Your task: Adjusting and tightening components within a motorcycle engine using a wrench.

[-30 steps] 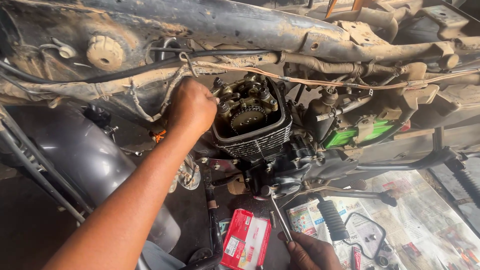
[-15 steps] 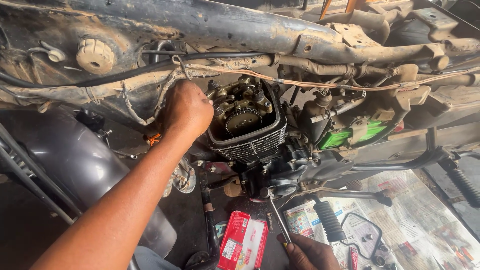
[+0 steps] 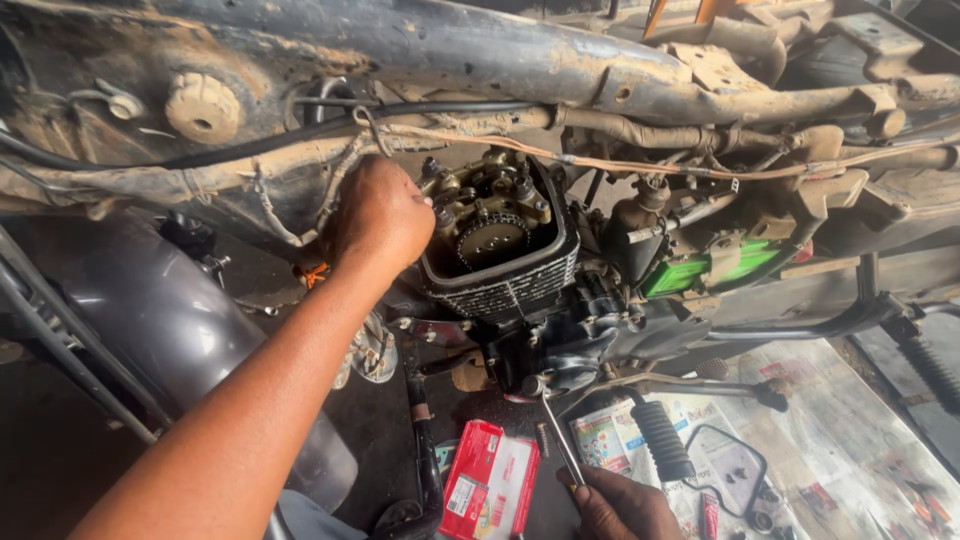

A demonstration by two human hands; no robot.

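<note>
Left hand (image 3: 385, 218) grip hidden, against open cylinder head (image 3: 497, 235) | right hand (image 3: 618, 503) pinching screwdriver (image 3: 560, 450) | red box (image 3: 488, 493) on newspaper (image 3: 800, 440) | frame tube (image 3: 480, 50) overhead

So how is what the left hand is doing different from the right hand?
The left hand is raised with the arm stretched out, pressed against the open engine head; the right hand is low, near the newspaper. The left shows no tool; the right grips a slim metal tool. Both are bare.
</note>
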